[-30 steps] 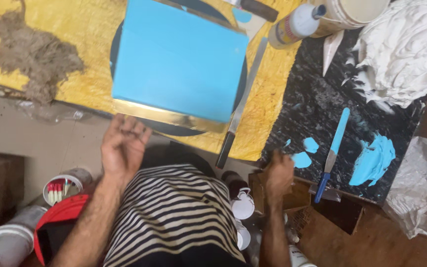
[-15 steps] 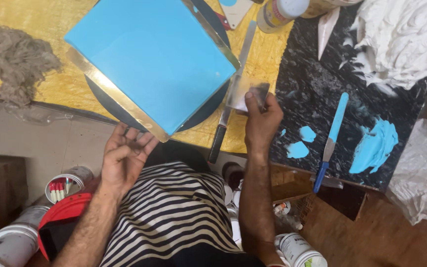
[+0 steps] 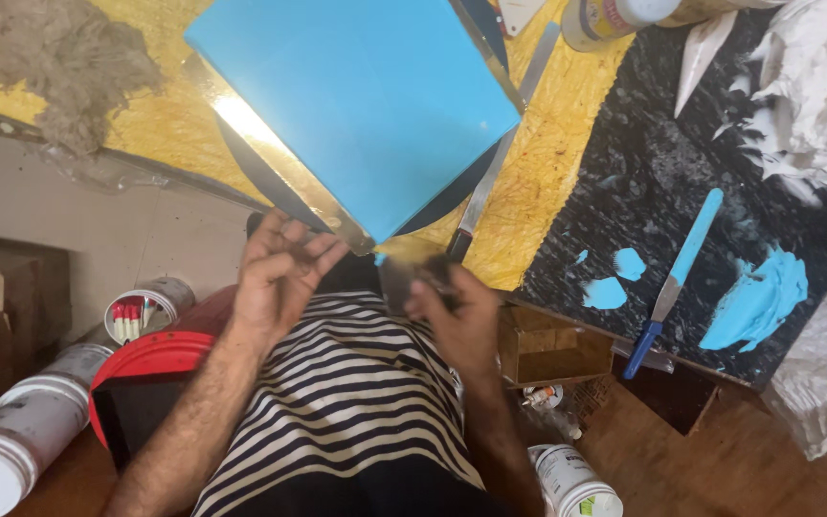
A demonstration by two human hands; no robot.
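Cake [image 3: 356, 105], one blue-iced square, sits on its gold board on a dark turntable [image 3: 251, 172] just above my hands. My left hand [image 3: 279, 273] has fingers loosely spread at the board's near corner. My right hand [image 3: 457, 316] pinches a small dark tool too blurred to name. One blue-smeared palette knife [image 3: 677, 273] lies on the black slab [image 3: 643, 172]. Two blue dabs sit near it.

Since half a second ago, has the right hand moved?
Yes. The right hand has pulled back from the black slab's edge toward the striped shirt, now below the blue panel's corner.
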